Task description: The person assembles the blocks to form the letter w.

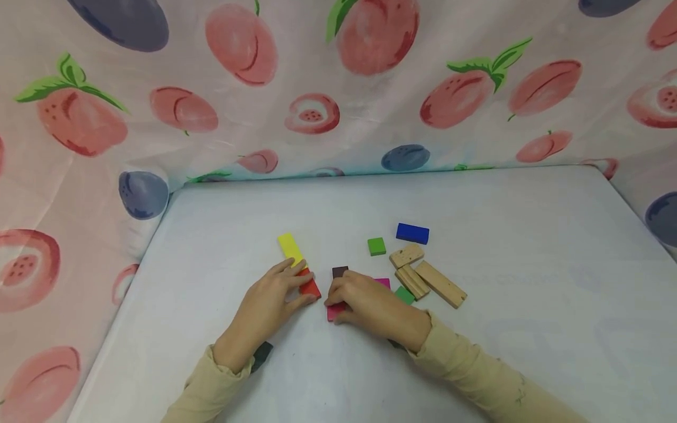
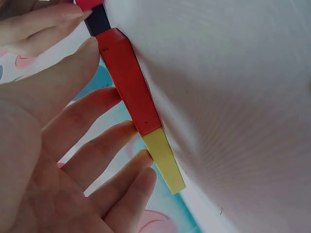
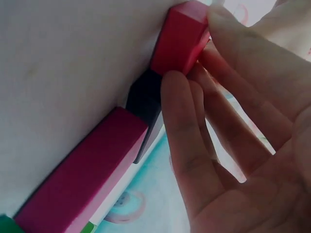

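My left hand (image 1: 267, 299) reaches over a red block (image 1: 310, 285) and a yellow block (image 1: 290, 247), which lie end to end. Its fingertips touch along both blocks, with the thumb at the red block's near end. Between the thumb and fingers of my right hand (image 1: 378, 302) is a pinkish-red block (image 3: 180, 41), partly covered by the hand in the head view. A dark block (image 3: 146, 94) meets the far end of this block. Beside the dark one lies a magenta block (image 3: 82, 174), mostly hidden behind the right hand in the head view.
Right of the hands lie several plain wooden blocks (image 1: 441, 284), a green block (image 1: 405, 295), a light green square block (image 1: 376, 246) and a blue block (image 1: 412, 233). A dark block (image 1: 261, 356) sits by the left sleeve. Fruit-patterned cloth (image 1: 370, 117) hangs behind the white table (image 1: 502, 223).
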A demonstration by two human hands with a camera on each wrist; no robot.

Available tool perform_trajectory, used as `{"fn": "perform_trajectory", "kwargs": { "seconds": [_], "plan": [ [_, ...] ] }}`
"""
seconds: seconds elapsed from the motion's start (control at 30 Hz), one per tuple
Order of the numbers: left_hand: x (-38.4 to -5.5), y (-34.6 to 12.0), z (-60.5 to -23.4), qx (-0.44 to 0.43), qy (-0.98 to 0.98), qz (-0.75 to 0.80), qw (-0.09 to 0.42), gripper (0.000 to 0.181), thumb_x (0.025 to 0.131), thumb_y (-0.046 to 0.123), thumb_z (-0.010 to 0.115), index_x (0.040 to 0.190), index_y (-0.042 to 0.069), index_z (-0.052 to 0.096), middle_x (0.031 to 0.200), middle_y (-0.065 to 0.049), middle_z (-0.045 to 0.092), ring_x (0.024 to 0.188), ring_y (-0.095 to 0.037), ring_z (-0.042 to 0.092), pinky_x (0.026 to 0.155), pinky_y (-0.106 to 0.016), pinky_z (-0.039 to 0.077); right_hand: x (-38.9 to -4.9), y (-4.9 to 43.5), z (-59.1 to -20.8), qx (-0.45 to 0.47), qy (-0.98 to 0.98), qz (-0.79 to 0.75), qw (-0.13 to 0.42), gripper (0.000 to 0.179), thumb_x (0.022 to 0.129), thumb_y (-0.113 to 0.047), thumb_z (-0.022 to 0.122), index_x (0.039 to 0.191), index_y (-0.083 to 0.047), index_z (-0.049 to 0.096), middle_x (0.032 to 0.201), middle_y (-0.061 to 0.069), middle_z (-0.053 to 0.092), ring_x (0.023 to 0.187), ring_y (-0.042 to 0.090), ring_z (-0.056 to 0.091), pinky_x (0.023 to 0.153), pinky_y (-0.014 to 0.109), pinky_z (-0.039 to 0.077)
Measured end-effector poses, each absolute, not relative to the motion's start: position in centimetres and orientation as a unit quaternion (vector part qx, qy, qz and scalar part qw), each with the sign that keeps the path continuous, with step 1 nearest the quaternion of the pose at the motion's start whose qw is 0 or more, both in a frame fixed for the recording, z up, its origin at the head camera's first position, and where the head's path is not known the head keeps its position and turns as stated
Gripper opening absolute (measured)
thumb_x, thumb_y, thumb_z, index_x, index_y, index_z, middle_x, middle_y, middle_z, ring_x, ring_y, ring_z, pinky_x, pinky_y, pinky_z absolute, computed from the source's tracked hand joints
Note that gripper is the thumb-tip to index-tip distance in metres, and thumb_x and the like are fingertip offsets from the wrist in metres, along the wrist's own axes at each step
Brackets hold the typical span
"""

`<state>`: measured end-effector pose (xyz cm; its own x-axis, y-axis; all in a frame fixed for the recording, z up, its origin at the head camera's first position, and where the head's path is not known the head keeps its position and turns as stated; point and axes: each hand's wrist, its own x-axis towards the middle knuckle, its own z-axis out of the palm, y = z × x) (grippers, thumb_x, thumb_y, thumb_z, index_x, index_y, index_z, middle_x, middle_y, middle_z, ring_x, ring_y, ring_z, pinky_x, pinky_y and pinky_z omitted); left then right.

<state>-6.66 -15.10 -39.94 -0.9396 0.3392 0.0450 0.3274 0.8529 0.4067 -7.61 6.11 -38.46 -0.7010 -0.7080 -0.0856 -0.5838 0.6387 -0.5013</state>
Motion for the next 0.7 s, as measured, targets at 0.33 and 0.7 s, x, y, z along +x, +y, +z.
{"fn": "perform_trajectory", "kwargs": {
  "seconds": [0.33,0.7],
  "plan": [
    [-6.61,-15.2,-39.88,0.181,0.963,0.198,0.003,0.045,0.081,0.033,0.082,0.121,0.015,0.074,0.14,-0.009,0.06,0.137,-0.031,0.047,0.098,-0.051,0.052,-8.34,5.57,-38.53,-0.354,0.903,-0.213,0.115,0.026,0.084,-0.023,0.079,0.107,-0.012,0.078,0.1,-0.001,0.07,0.094,0.014,0.058,0.087,0.031,0.054],
    [-6.62,-15.15,-39.83,0.177,0.964,0.201,0.009,0.045,0.081,0.032,0.082,0.122,0.015,0.073,0.14,-0.009,0.059,0.138,-0.032,0.047,0.1,-0.051,0.05,-8.3,5.24,-38.5,-0.368,0.888,-0.246,0.127,0.025,0.081,-0.019,0.082,0.104,-0.01,0.079,0.094,-0.003,0.071,0.089,0.01,0.061,0.083,0.025,0.054]
  ]
}}
